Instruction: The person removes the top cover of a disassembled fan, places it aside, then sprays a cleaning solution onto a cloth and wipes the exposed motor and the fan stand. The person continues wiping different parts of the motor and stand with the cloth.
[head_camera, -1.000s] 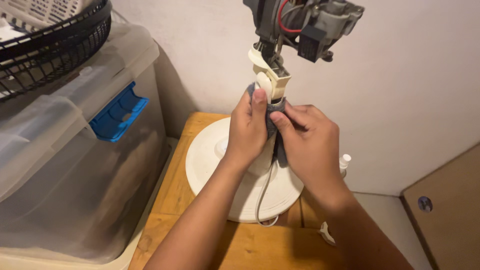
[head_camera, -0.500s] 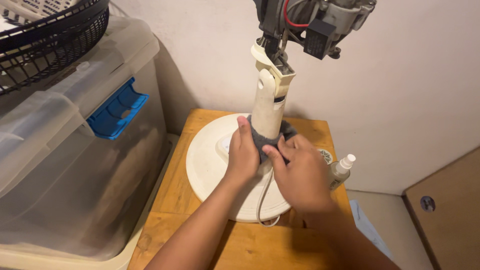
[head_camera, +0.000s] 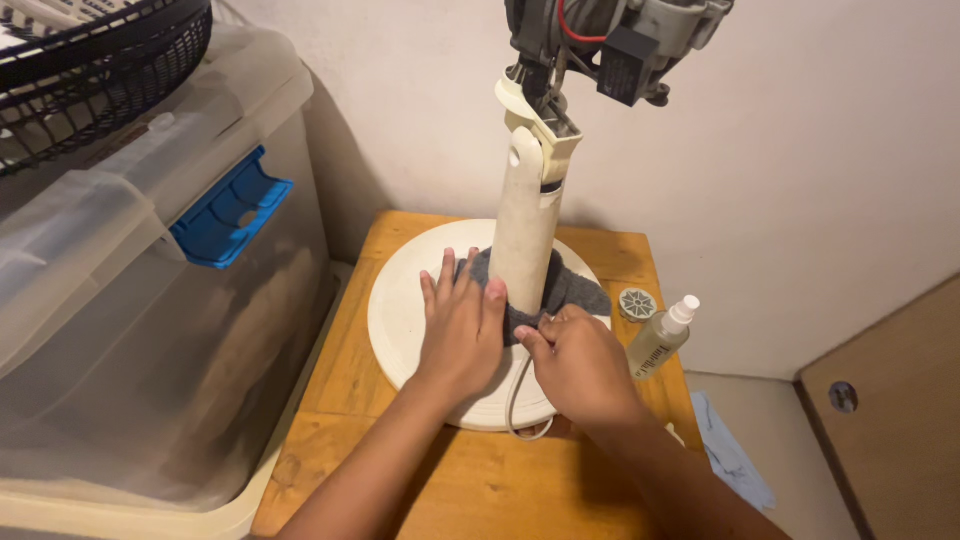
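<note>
On the wooden table, beside the clear storage bin at its left edge, the left hand lies flat, fingers spread, on the round fan base. The right hand pinches the grey cloth wrapped around the fan column. A spray bottle stands at the right edge.

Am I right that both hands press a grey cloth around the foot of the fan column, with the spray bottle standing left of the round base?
Not quite. The head view shows the spray bottle right of the round base. The left hand and right hand do press the grey cloth around the fan column.
</note>
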